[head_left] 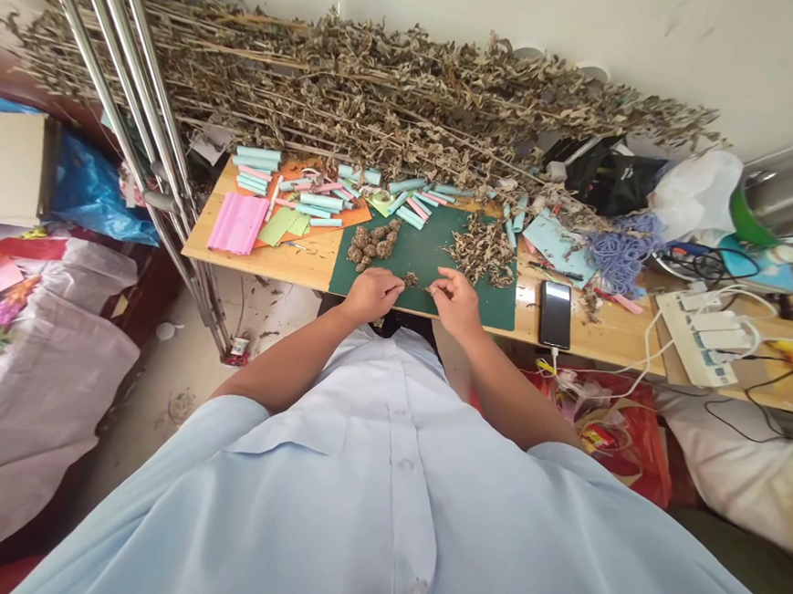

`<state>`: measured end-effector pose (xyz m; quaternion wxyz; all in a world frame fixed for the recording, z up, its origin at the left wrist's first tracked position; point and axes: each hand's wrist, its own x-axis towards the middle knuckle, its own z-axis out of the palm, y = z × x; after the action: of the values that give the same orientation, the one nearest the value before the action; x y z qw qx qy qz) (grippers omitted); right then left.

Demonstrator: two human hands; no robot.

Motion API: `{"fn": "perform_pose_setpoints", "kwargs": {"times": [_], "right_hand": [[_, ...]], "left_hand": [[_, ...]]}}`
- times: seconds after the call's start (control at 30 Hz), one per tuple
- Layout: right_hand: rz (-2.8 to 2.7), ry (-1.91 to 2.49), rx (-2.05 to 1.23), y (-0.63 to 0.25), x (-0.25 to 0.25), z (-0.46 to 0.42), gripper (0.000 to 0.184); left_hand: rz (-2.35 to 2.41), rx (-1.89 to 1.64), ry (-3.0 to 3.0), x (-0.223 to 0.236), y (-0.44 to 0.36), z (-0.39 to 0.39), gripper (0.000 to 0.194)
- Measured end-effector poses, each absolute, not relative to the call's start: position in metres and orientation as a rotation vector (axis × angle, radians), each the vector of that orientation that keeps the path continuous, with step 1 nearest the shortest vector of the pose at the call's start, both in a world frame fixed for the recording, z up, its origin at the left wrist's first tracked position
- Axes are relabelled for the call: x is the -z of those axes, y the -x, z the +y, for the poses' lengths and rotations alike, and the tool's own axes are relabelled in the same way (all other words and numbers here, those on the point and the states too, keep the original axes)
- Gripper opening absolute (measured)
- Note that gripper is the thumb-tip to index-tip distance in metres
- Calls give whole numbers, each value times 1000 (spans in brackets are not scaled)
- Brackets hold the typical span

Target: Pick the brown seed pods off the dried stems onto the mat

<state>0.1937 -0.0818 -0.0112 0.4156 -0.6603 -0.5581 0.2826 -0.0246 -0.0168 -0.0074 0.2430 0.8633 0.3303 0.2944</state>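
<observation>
Both of my hands are at the front edge of a green cutting mat (434, 245). My left hand (372, 296) is closed, thumb and fingers pressed together; what it holds, if anything, is too small to make out. Between the hands lies a small clump of dried leaf (411, 280), close to the left fingertips. My right hand (456, 300) is closed in a pinch, with anything in it too small to name. Behind the left hand sits a pile of brown, rolled leaf balls (373, 243). Loose dried leaves (483, 251) are heaped beyond the right hand.
Long dried plant stalks (357, 102) cover the back of the wooden table (262, 264). Rolled paper pieces (318, 204) and pink paper (238, 222) lie left. To the right are a phone (555, 314), purple yarn (623, 258) and a power strip (699, 339). Metal poles (143, 103) stand left.
</observation>
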Motion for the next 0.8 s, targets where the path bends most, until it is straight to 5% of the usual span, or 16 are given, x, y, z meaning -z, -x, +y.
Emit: {"fn": "perform_pose_setpoints", "kwargs": {"times": [0.3,0.6,0.8], "right_hand": [[-1097,1574,-945,-204,0,-99,40],[-1510,1826,-1263,-248,-14,-159,22],[-1968,1947,-893,-246,-19,-169,22]], "left_hand": [[893,-799,-2361,11,25,-16,30],[908,-768,-2334,6,25,-16,29],[1042,-866,-2369,13,27,-22,24]]}}
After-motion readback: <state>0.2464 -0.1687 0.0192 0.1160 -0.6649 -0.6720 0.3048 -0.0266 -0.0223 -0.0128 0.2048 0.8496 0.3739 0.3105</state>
